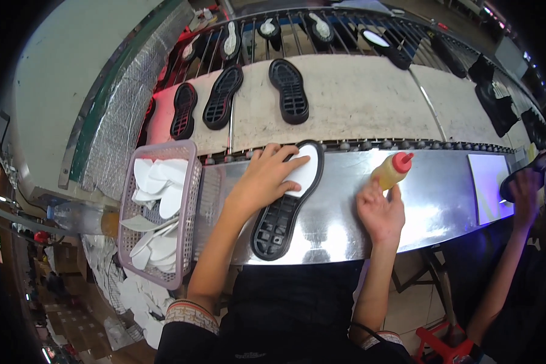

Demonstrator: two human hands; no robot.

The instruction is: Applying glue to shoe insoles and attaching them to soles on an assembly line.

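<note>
A black shoe sole with a gridded hollow forefoot lies on the metal table in front of me. Over its far end sits a white pad, and my left hand presses on that pad with the fingers spread. Held in my right hand is a squeeze bottle with yellowish contents and a red nozzle cap, tilted up and to the right, apart from the sole. The bottle hides part of the right fingers.
At left stands a pale purple basket of white pads. Beyond the metal table runs a pale belt carrying several soles; a roller rack with more lies behind. At right, another person's hand is beside a white sheet.
</note>
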